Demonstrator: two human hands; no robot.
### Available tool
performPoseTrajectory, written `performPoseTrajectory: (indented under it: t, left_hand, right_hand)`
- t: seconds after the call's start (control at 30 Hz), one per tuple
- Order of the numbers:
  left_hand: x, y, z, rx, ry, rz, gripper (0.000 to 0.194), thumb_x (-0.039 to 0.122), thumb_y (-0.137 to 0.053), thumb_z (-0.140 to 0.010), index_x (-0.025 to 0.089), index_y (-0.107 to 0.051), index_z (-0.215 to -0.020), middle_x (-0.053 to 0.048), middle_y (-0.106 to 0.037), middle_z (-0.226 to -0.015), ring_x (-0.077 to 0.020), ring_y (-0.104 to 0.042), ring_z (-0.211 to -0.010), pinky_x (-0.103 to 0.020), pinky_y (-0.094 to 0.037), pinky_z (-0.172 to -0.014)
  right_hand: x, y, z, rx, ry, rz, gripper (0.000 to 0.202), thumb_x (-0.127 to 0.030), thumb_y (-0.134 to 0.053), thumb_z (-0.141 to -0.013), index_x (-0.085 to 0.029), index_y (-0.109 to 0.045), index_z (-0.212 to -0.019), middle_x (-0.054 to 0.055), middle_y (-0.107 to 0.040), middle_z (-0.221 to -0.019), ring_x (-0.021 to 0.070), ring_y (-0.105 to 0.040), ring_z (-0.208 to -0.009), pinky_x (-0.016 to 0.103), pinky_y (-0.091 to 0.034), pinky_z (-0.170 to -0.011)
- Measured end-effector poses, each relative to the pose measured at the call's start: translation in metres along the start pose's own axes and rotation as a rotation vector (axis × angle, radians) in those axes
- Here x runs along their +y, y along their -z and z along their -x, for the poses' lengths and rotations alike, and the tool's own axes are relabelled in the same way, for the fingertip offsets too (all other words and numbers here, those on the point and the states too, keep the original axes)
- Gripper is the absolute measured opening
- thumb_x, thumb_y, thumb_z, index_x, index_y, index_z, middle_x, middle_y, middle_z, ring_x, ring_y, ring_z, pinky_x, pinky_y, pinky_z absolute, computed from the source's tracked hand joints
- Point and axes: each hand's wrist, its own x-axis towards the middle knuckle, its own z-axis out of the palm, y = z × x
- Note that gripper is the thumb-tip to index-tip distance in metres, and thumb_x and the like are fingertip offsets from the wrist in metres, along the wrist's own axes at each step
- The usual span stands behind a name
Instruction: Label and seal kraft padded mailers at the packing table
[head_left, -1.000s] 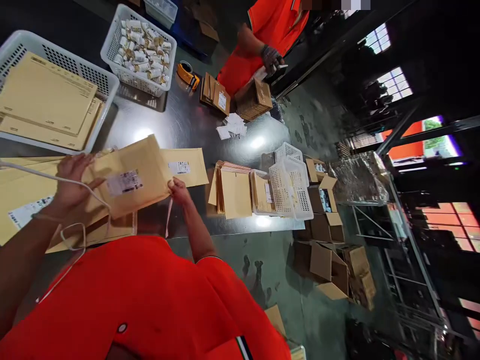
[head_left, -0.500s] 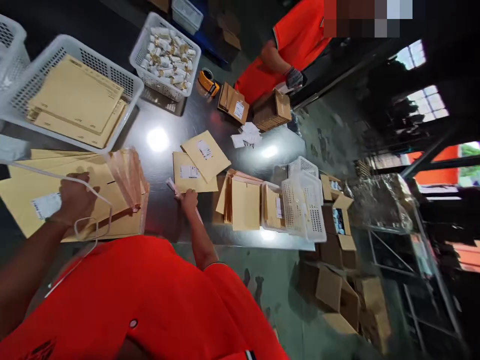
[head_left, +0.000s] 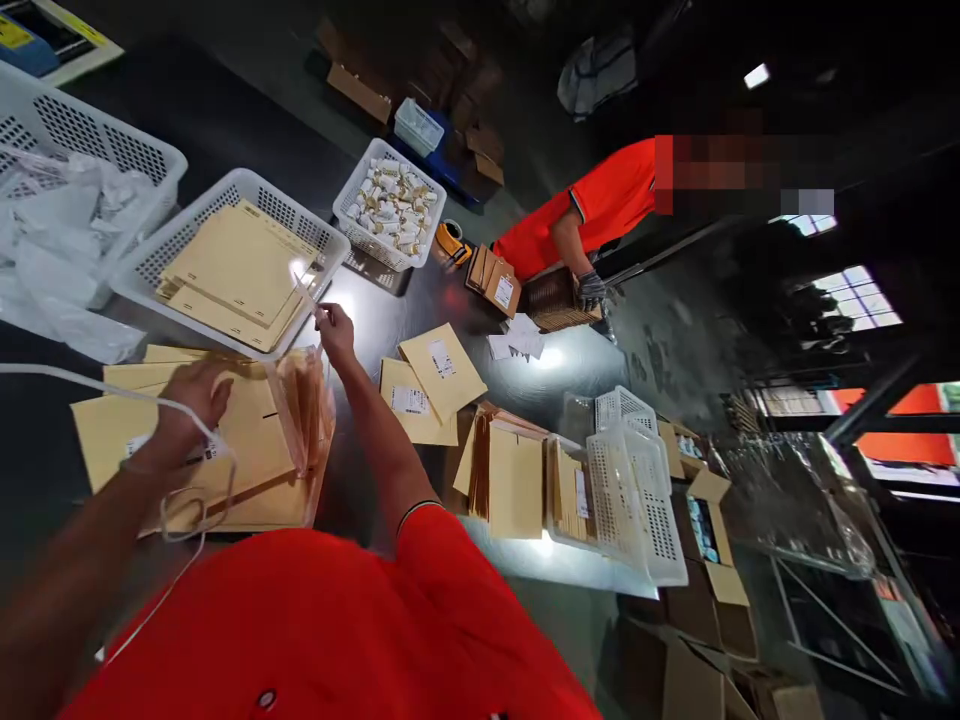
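Observation:
My left hand (head_left: 191, 400) rests flat on a stack of tan padded envelopes (head_left: 247, 450) at the left of the steel table. My right hand (head_left: 335, 330) is raised above the stack's far edge and pinches a thin clear peel-off strip (head_left: 304, 290). The open flaps of the stacked envelopes (head_left: 304, 405) stand up just below that hand. Two labelled envelopes (head_left: 427, 385) lie to the right on the table, apart from both hands.
A white basket of flat envelopes (head_left: 240, 262) sits behind the stack, with a basket of plastic bags (head_left: 56, 215) left of it and a basket of small rolled items (head_left: 390, 203) beyond. Upright envelopes (head_left: 510, 480) and white baskets (head_left: 622, 480) stand at the right. A co-worker in orange (head_left: 600, 215) handles boxes at the far end.
The labelled envelope I held went onto the one at the right. My right hand then moved from the table edge up to the stack's far side, lifting the strip. The camera tilted up.

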Motion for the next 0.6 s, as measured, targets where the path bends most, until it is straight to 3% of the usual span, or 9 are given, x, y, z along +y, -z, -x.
performPoseTrajectory:
  t: [0.07,0.13,0.2,0.27,0.37,0.43,0.53,0.6]
  left_hand:
    - [0.000,0.029,-0.047,0.124,0.060,0.012,0.064,0.046,-0.053,-0.105,0.005,-0.070,-0.151,-0.027,-0.073,-0.151,-0.0429,-0.063,-0.148,-0.057,-0.046,-0.131]
    - [0.003,0.054,-0.098,0.171,0.152,0.037,0.077,0.046,-0.067,-0.101,-0.003,-0.059,-0.161,-0.034,-0.066,-0.159,-0.0457,-0.057,-0.154,-0.062,-0.042,-0.133]
    - [0.009,0.070,-0.141,0.166,0.221,0.049,0.092,0.046,-0.079,-0.098,-0.009,-0.049,-0.165,-0.040,-0.056,-0.169,-0.0490,-0.047,-0.162,-0.067,-0.036,-0.136]
    - [0.018,0.075,-0.171,0.079,0.271,0.040,0.103,0.044,-0.087,-0.096,-0.013,-0.041,-0.168,-0.044,-0.049,-0.173,-0.0511,-0.041,-0.166,-0.070,-0.033,-0.137]
    - [0.033,0.073,-0.188,-0.082,0.337,-0.049,0.098,0.038,-0.087,-0.097,-0.017,-0.043,-0.165,-0.048,-0.048,-0.171,-0.0529,-0.042,-0.165,-0.070,-0.035,-0.135]
    - [0.041,0.073,-0.191,-0.130,0.343,-0.112,0.096,0.039,-0.086,-0.096,-0.019,-0.045,-0.161,-0.050,-0.045,-0.172,-0.0555,-0.042,-0.165,-0.073,-0.036,-0.133]
    - [0.051,0.080,-0.194,-0.139,0.385,-0.169,0.105,0.039,-0.089,-0.091,-0.020,-0.041,-0.164,-0.050,-0.041,-0.176,-0.0594,-0.038,-0.169,-0.077,-0.037,-0.133]
    - [0.055,0.086,-0.198,-0.063,0.415,-0.184,0.109,0.049,-0.089,-0.089,-0.015,-0.045,-0.165,-0.045,-0.039,-0.178,-0.0595,-0.043,-0.166,-0.076,-0.042,-0.132]
  right_hand:
    - [-0.023,-0.025,-0.032,0.049,0.004,-0.011,0.020,-0.033,-0.080,-0.094,-0.024,-0.062,-0.090,-0.007,-0.054,-0.075,0.0158,-0.058,-0.079,0.028,-0.056,-0.082]
    - [-0.038,-0.039,-0.051,0.076,-0.034,-0.078,0.033,-0.039,-0.088,-0.089,-0.025,-0.059,-0.084,-0.007,-0.052,-0.073,0.0167,-0.057,-0.080,0.031,-0.059,-0.083]
    - [-0.044,-0.044,-0.058,0.081,-0.106,-0.162,0.036,-0.042,-0.091,-0.089,-0.025,-0.060,-0.084,-0.007,-0.051,-0.071,0.0174,-0.057,-0.078,0.033,-0.062,-0.082]
    - [-0.044,-0.040,-0.057,0.088,-0.216,-0.216,0.033,-0.042,-0.088,-0.094,-0.025,-0.061,-0.084,-0.007,-0.047,-0.067,0.0165,-0.054,-0.072,0.034,-0.065,-0.078]
    - [-0.039,-0.022,-0.046,0.076,-0.373,-0.301,0.038,-0.040,-0.081,-0.104,-0.027,-0.053,-0.082,-0.010,-0.034,-0.062,0.0131,-0.040,-0.060,0.031,-0.067,-0.068]
    - [-0.035,-0.006,-0.038,0.069,-0.408,-0.361,0.044,-0.042,-0.076,-0.109,-0.028,-0.045,-0.082,-0.012,-0.028,-0.061,0.0116,-0.032,-0.056,0.028,-0.065,-0.059]
    - [-0.032,0.021,-0.028,0.099,-0.401,-0.378,0.048,-0.049,-0.069,-0.114,-0.029,-0.041,-0.080,-0.012,-0.027,-0.060,0.0101,-0.030,-0.051,0.020,-0.047,-0.044]
    - [-0.030,0.042,-0.022,0.107,-0.346,-0.372,0.045,-0.053,-0.067,-0.113,-0.026,-0.049,-0.081,-0.010,-0.035,-0.061,0.0090,-0.034,-0.049,0.016,-0.033,-0.042]
